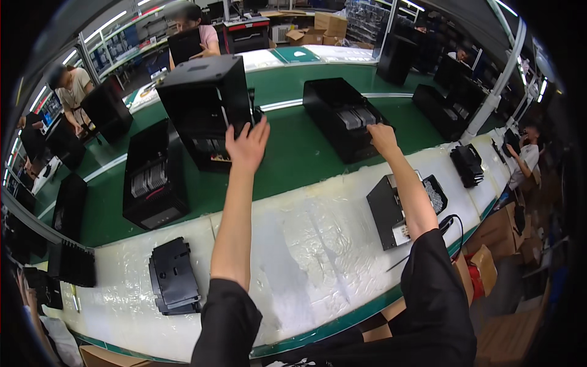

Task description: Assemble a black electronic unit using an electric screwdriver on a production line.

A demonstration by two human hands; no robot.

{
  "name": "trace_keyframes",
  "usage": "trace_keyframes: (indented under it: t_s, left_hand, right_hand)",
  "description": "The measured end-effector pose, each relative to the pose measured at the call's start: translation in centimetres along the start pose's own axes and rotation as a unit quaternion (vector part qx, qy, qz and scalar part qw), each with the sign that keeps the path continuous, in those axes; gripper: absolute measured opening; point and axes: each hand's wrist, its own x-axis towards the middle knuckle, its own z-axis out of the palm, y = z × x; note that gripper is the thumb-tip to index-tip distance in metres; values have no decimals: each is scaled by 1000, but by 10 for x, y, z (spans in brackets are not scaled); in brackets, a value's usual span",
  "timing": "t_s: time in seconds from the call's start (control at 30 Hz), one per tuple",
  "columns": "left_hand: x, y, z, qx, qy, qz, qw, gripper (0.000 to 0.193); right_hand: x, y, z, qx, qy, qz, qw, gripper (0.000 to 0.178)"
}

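My left hand [247, 145] is open with its fingers spread, in front of an upright black computer case [208, 79]. Whether its fingertips touch that case I cannot tell. My right hand [384, 139] is closed, its fingers curled at the near right edge of a second black computer case [327, 96] that lies on its side. Inside this lying case several grey slotted parts show. Left of the upright case lies another open black case [160, 211] with similar grey parts and a thin red wire.
The cases stand on a green conveyor belt [284, 162]. On the film-covered white bench [293, 257] are stacked black panels [174, 275], a dark box-shaped unit [380, 211], a tray of screws [435, 192] and more black parts [468, 165]. Other people [76, 92] work around the belt.
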Motion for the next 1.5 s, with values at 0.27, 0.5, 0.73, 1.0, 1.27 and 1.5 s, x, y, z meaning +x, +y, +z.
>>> trace_keyframes:
  t_s: [0.27, 0.5, 0.73, 1.0, 1.27, 1.5]
  left_hand:
    - [-178, 16, -117, 241, -1, -81, 967, 54]
    - [-302, 24, -151, 265, 106, -62, 956, 52]
    - [-336, 19, -140, 232, 177, 57, 955, 42]
    - [-353, 14, -106, 439, 145, 170, 870, 29]
    - [-374, -4, -91, 482, 143, 168, 848, 24]
    - [-387, 1, -80, 529, 150, 201, 810, 22]
  right_hand:
    - [30, -60, -63, -23, -117, -170, 978, 29]
    - [-10, -178, -144, 103, -127, -240, 957, 31]
    - [-183, -258, -194, 299, -51, -318, 898, 16]
    - [-244, -257, -235, 459, -144, -414, 773, 21]
    - [-187, -236, -193, 216, -100, -200, 950, 20]
    - [-168, -226, -166, 229, -206, -174, 936, 23]
